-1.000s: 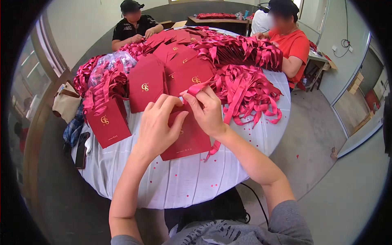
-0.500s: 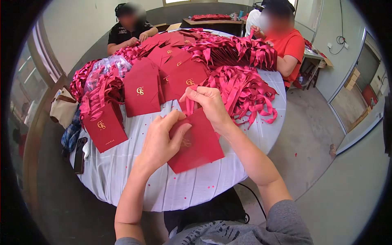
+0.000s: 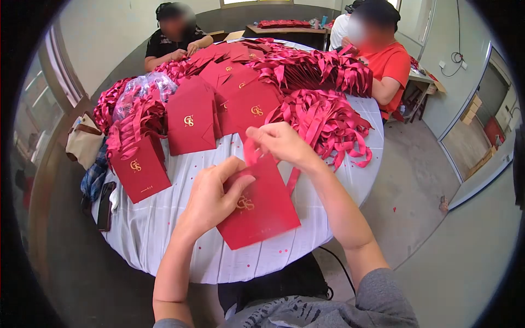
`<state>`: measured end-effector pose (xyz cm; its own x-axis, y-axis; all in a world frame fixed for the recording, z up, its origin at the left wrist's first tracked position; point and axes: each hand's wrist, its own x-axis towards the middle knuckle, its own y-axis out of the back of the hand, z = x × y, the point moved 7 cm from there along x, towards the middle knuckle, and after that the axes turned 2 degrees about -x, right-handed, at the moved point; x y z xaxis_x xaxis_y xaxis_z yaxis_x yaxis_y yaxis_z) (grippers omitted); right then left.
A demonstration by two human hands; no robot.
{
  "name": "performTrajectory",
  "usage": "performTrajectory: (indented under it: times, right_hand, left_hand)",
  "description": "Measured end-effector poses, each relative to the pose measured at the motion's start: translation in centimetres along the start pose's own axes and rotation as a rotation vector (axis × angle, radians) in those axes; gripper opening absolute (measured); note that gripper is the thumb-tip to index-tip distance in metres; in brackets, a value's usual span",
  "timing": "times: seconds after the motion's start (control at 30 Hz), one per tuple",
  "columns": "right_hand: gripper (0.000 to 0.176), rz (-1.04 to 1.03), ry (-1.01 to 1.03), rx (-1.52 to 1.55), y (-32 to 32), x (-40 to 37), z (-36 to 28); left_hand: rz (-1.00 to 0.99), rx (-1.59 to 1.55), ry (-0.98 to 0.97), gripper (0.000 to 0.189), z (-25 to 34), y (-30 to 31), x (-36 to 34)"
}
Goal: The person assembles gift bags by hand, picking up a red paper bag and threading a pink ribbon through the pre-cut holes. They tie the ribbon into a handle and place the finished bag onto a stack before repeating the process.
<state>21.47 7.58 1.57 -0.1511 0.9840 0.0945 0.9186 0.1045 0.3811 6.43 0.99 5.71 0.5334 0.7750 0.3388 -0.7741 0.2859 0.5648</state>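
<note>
A red paper gift bag with a gold monogram is held up over the near part of the table. My left hand grips its upper left edge, thumb on the front face. At the bag's top, my right hand pinches the pink-red ribbon. Part of that ribbon is hidden behind my fingers. Just beyond my hands stand red bags without visible handles, printed with the same gold letters. A heap of ribbon handles lies close to my right hand.
Ribboned bags stand at the left of the white-covered round table, near a clear plastic bag and a phone. Two people sit across the table. Bags in a long row fill its far right.
The gift bag has come down slightly and its gold print shows more clearly. My right hand has lowered a little with the ribbon, and a ribbon length now hangs at the bag's right.
</note>
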Motion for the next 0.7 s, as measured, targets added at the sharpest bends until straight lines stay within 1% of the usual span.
performTrajectory:
  times: [0.03,0.07,0.13,0.17,0.2,0.27,0.3,0.37,0.43,0.5,0.53,0.6,0.63,0.67,0.7]
  right_hand:
    - [0.058,0.057,-0.019,0.049,0.5,0.2,0.5]
    - [0.058,0.053,-0.019,0.047,0.8,0.0,0.6]
    - [0.063,-0.101,-0.043,0.108,0.4,-0.8,-0.5]
    - [0.065,-0.205,-0.093,0.031,-0.1,-1.7,-1.1]
    - [0.065,-0.206,-0.094,0.031,-0.3,-1.5,-0.6]
    - [0.064,-0.324,0.010,0.125,-1.5,-1.2,-0.2]
    - [0.060,-0.373,0.040,0.210,-1.6,-2.0,-1.9]
    - [0.058,-0.373,0.039,0.210,-1.5,-1.7,-1.0]
    - [0.057,-0.375,0.046,0.210,-1.5,-1.7,-1.5]
    - [0.051,-0.264,-0.007,0.381,-1.2,-2.1,-2.0]
    - [0.051,-0.261,-0.006,0.379,-1.3,-2.1,-1.8]
    - [0.043,-0.307,0.242,0.330,-1.1,-2.2,-3.2]
    - [0.028,-0.322,0.199,0.301,-0.9,-2.3,-3.1]
    - [0.028,-0.320,0.203,0.295,-1.1,-2.3,-3.2]
    - [0.022,-0.261,0.202,0.331,-1.2,-2.4,-3.3]
  left_hand:
    - [0.054,0.042,-0.042,0.011,-0.1,0.5,0.0]
    - [0.109,0.083,-0.085,0.011,-0.1,1.0,0.1]
    - [0.120,0.138,-0.086,0.011,-0.2,1.2,0.0]
    - [0.136,0.232,-0.131,0.012,0.5,1.2,-0.1]
    - [0.149,0.327,-0.176,0.012,1.0,1.2,-0.2]
    - [0.165,0.346,-0.205,0.012,1.4,1.1,-0.4]
    - [0.184,0.365,-0.237,0.012,1.7,1.1,-0.4]
    - [0.193,0.402,-0.276,0.012,2.1,0.9,-0.6]
    - [0.205,0.447,-0.317,0.012,2.6,0.8,-0.7]
    - [0.191,0.501,-0.309,0.014,2.8,0.4,-0.8]
    - [0.191,0.499,-0.312,0.014,2.7,0.3,-0.8]
    - [0.227,0.534,-0.422,0.013,3.4,-0.1,-0.9]
    - [0.233,0.530,-0.430,0.013,3.4,-0.3,-0.8]
    - [0.233,0.551,-0.438,0.014,3.5,-0.5,-0.8]
    - [0.232,0.574,-0.444,0.014,3.5,-0.6,-0.9]
